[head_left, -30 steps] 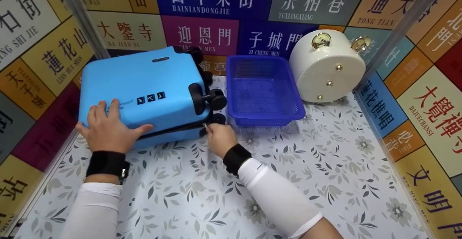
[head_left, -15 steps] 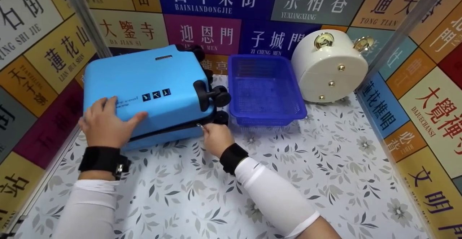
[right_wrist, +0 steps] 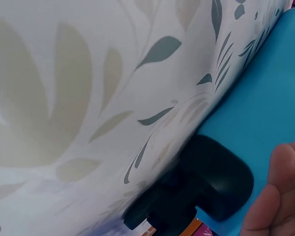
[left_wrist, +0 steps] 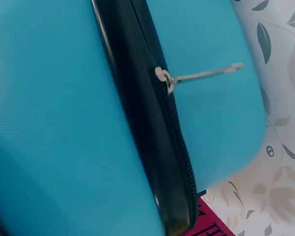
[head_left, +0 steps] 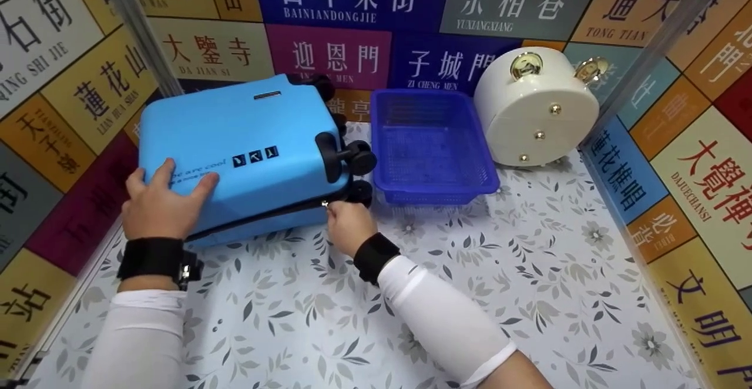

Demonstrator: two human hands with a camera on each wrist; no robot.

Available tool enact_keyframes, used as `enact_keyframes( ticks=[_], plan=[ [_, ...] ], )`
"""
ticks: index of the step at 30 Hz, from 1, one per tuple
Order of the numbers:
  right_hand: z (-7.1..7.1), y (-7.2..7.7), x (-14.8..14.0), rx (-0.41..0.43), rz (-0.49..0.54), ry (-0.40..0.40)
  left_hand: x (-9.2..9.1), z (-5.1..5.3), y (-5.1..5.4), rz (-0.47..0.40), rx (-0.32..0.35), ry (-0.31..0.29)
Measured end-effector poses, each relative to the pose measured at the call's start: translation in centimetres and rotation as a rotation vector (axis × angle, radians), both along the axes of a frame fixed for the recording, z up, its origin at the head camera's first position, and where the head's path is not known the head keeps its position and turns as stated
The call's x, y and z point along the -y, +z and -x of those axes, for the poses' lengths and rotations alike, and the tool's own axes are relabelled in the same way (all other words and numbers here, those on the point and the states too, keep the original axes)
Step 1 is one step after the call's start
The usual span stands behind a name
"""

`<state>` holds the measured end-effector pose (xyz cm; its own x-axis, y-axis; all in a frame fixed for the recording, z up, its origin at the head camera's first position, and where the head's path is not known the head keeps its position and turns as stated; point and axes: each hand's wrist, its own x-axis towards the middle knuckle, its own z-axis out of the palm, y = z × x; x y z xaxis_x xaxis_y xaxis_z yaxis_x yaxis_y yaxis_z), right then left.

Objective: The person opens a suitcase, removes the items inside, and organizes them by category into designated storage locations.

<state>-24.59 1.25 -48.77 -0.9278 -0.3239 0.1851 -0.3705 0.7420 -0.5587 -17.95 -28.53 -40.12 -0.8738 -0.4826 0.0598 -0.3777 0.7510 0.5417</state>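
**One Grip Spread, One Pinching Metal**

My left grip [head_left: 161,205] lies spread on the blue suitcase [head_left: 235,121], which rests on the bench [head_left: 305,318] beside the basket [head_left: 435,197]. My right grip [head_left: 351,227] pinches a zip pull [head_left: 325,203] near the black wheels [head_left: 359,158] (only the head view shows that metal tab). The left wrist view alone reveals another slider [left_wrist: 163,76], its pull jutting out; the right wrist view shows my bent fingers [right_wrist: 283,189].
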Motion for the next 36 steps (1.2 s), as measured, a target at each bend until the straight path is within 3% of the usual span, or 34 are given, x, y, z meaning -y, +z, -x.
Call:
enact_keyframes(
  ticks=[10, 16, 20, 25, 28, 33, 36],
  plan=[
    [0.1, -0.2, -1.0, 0.018, -0.044, -0.004, -2.1, 0.3, -0.5, 0.008, 0.002, -0.007],
    [0.1, -0.1, -2.2, 0.074, 0.007, 0.001, -2.7, 0.6, -0.9, -0.005, -0.031, -0.028],
    [0.3, 0.3, -3.8, 0.076, 0.071, -0.019, -3.9, 1.0, -0.4, 0.066, -0.025, -0.075],
    [0.2, 1.1, -6.3, -0.002, 0.127, -0.083, -8.7, 2.5, 0.9, 0.195, 0.031, -0.257],
    [0.1, 2.0, -8.0, -0.132, 0.134, -0.096, -12.7, 3.9, 1.3, 0.259, 0.043, -0.362],
    [1.0, 3.2, -11.3, -0.398, 0.043, -0.131, -17.8, 6.6, 1.4, 0.367, 0.048, -0.410],
    [2.4, 3.6, -14.0, -0.374, -0.065, -0.181, -19.4, 8.1, 1.4, 0.406, 0.058, -0.394]
  ],
)
